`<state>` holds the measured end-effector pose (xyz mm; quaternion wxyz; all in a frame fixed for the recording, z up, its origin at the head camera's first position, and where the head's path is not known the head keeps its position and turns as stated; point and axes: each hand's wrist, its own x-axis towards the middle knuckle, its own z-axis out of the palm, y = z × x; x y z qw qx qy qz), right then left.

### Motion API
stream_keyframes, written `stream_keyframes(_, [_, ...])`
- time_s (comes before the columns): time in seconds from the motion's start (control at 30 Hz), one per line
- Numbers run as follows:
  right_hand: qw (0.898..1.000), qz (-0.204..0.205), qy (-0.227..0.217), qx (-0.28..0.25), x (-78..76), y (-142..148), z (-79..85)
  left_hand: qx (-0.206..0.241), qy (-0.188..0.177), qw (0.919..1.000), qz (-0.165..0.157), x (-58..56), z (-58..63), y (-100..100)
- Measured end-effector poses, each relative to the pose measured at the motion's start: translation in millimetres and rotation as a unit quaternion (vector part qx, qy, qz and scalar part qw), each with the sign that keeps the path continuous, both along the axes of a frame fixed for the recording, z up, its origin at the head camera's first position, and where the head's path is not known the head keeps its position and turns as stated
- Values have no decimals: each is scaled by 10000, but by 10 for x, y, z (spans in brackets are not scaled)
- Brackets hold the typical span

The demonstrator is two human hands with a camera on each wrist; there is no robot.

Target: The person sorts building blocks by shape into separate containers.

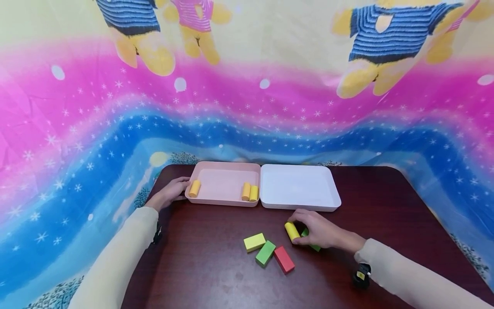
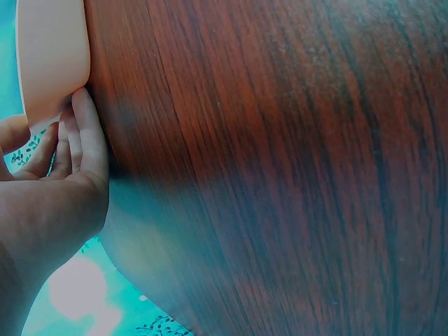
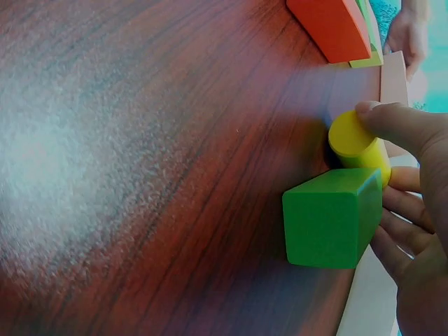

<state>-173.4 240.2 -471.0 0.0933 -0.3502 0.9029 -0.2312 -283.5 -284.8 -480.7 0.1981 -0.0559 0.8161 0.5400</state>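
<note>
My right hand (image 1: 318, 229) pinches a yellow cylinder block (image 1: 292, 232) end to end. The right wrist view has the thumb on one round face of the cylinder and fingers at its other end. Right beside it a green block (image 3: 322, 227) stands on the table, partly covered by the hand in the head view. At the left end of the pink tray (image 1: 225, 202), my left hand (image 1: 172, 192) holds the tray's end wall, fingers against it from rim to base. Inside that tray lie an orange cylinder (image 1: 194, 189) at the left and two cylinders, orange (image 1: 246, 191) and yellow (image 1: 254, 193), at the right.
A white tray (image 1: 301, 206) adjoins the pink one on its right. In front of the trays lie a yellow block (image 1: 254, 243), a green block (image 1: 266, 254) and a red block (image 1: 284, 259). A patterned cloth (image 1: 247, 94) hangs behind the dark wooden table (image 1: 208, 266).
</note>
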Motion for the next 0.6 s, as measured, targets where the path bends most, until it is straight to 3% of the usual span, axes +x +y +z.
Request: stream_keyframes(0.6, [9998, -151, 92, 58, 24, -39, -38, 53, 97, 9999, 7, 18, -8, -10])
